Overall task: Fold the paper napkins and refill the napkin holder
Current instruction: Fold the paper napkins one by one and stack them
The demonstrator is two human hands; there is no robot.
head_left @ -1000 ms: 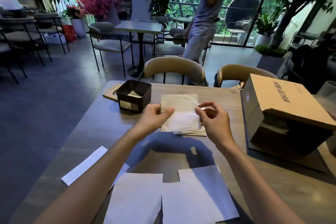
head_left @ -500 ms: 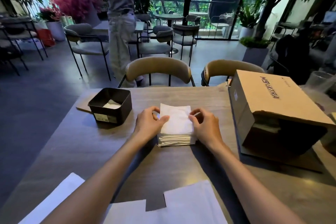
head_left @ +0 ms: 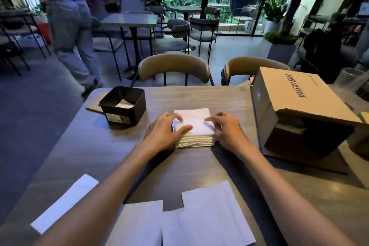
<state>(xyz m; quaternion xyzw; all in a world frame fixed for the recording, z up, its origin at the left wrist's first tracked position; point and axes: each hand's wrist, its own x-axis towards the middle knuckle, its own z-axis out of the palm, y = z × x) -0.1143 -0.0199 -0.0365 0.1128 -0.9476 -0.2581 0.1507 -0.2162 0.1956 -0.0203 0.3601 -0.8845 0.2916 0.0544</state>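
**Both hands flat on the napkin stack**

Nearest the person, well behind the hands, several unfolded napkins (head_left: 201, 217) lie spread along the table (head_left: 99, 152) edge, with a narrow folded strip (head_left: 64, 203) off to the left of the left forearm.

Between the hands sits the stack of folded napkins (head_left: 194, 132), square on the table. The left hand (head_left: 163, 130) rests open against the stack's left side, fingers (head_left: 184, 129) spread and the thumb lying across the top sheet; it grips nothing. The right hand (head_left: 225, 128) is likewise open on the right side, its fingers pressing down on the top edge, not clamped on anything.

Just beyond and left of the left hand stands the black napkin holder (head_left: 123, 106), open-topped, with a little white paper lying low inside it. A small label on its front is too small to read. It sits on a thin board (head_left: 92, 107).

Right of the right hand lies a cardboard box (head_left: 295, 106), its open end facing the person, dark inside; "N9 ULTRA" is printed on top.

Beyond the table stand two tan chairs (head_left: 173, 68), and a person (head_left: 69, 22) walks past at far left.
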